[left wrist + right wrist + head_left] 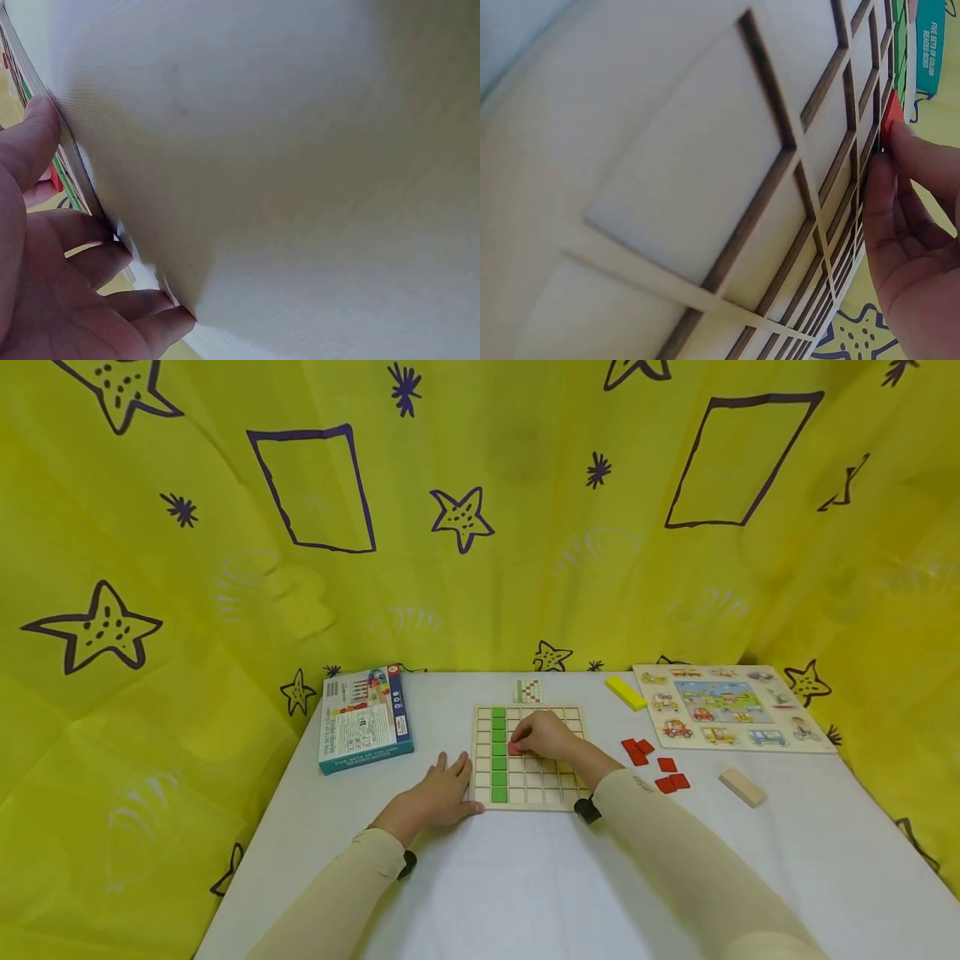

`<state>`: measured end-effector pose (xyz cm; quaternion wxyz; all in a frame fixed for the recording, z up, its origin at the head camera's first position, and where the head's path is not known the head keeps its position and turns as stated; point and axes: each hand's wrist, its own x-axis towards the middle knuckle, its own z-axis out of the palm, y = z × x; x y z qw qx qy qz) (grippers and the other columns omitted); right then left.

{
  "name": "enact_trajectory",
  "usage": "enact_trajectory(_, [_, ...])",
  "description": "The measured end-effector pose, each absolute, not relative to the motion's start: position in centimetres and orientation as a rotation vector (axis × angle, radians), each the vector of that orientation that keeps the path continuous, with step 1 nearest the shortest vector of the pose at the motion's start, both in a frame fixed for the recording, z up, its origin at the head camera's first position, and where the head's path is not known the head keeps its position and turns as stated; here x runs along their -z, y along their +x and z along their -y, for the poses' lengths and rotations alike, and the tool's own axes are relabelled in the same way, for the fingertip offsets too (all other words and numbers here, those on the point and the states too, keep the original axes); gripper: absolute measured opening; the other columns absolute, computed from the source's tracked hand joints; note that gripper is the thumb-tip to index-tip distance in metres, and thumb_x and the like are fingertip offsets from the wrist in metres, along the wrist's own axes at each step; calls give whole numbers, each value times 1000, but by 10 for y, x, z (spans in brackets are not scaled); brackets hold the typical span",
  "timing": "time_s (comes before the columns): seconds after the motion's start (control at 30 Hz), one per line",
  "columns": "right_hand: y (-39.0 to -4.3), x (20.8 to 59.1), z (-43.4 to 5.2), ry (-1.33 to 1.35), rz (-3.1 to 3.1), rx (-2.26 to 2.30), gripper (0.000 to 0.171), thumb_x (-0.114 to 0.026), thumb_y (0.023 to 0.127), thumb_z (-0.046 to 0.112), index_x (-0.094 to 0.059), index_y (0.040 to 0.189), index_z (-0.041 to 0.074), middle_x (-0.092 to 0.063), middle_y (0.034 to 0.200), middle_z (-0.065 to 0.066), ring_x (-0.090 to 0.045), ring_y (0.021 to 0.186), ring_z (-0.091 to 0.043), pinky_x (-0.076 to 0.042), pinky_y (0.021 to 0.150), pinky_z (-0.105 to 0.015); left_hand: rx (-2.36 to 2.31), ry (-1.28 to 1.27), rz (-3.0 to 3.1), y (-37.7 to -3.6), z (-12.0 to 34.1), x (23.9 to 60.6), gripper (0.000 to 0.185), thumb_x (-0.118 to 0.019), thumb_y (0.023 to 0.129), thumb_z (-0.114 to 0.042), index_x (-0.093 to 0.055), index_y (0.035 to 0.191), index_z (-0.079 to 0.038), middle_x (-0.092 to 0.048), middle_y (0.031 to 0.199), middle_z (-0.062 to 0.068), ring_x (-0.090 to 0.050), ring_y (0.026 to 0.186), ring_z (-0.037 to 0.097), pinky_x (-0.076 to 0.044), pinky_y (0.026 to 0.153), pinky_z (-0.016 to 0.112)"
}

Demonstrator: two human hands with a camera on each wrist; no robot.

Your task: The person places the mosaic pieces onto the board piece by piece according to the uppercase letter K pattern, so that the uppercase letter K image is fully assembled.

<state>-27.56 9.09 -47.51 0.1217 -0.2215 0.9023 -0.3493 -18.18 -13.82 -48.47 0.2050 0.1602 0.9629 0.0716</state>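
A wooden grid board (551, 790) lies on the table, with a column of green square tiles (499, 763) near its left side. My right hand (550, 737) pinches a red square tile (514, 748) over the board, just right of that green column. In the right wrist view, thumb and finger hold the red tile (890, 116) at the grid, close to the green tiles (901, 52). My left hand (444, 793) rests with spread fingers at the board's lower left corner. Its thumb and fingertips touch the board's edge (79, 165) in the left wrist view.
Several loose red tiles (666, 765) lie right of the board, beside a plain wooden block (742, 787). Behind are a small pattern card (528, 691), a yellow block (626, 692) and a vehicle puzzle board (738, 739). A boxed game (365, 718) stands at left.
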Motion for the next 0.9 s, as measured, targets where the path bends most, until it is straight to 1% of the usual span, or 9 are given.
enact_trajectory(0.13, [-276, 477, -89, -649, -2628, 974, 8, -72, 92, 3, -80, 94, 5, -74, 93, -3, -62, 89, -17, -53, 77, -31, -194, 450, -2683, -182, 138, 484, 90, -59, 95, -57, -22, 160, -6, -16, 168, 8, -9, 151, 44, -22, 118, 55])
enact_trajectory(0.3, [-277, 478, -88, -625, -2635, 937, 7, -73, 92, 4, -79, 93, 6, -73, 95, -3, -61, 88, -17, -53, 76, -31, -191, 445, -2678, -183, 138, 485, 91, -59, 95, -58, -22, 160, -7, -16, 168, 8, -9, 151, 44, -23, 118, 55])
enact_trajectory(0.53, [-276, 478, -89, -635, -2642, 936, 8, -72, 93, 5, -79, 96, 7, -74, 96, -3, -62, 92, -18, -54, 81, -33, -180, 450, -2679, -183, 139, 486, 91, -58, 96, -58, -21, 161, -7, -15, 168, 8, -9, 151, 44, -22, 119, 54])
enact_trajectory(0.67, [-276, 478, -91, -660, -2638, 957, 9, -71, 93, 5, -79, 98, 6, -74, 97, -4, -64, 93, -19, -54, 82, -35, -184, 457, -2679, -182, 138, 483, 90, -58, 96, -57, -22, 160, -5, -16, 168, 9, -9, 151, 45, -21, 119, 53])
enact_trajectory(0.8, [-275, 478, -95, -611, -2611, 1017, 10, -72, 94, 9, -79, 100, 8, -74, 103, -4, -63, 98, -19, -53, 85, -36, -203, 467, -2677, -180, 137, 479, 89, -59, 96, -55, -24, 159, -3, -18, 167, 11, -10, 150, 46, -21, 119, 54])
enact_trajectory(0.9, [-275, 477, -101, -575, -2603, 1053, 10, -71, 94, 10, -78, 102, 9, -73, 107, -4, -63, 100, -20, -52, 86, -37, -198, 466, -2676, -179, 137, 478, 89, -59, 97, -55, -23, 159, -3, -17, 167, 11, -10, 150, 46, -21, 119, 54])
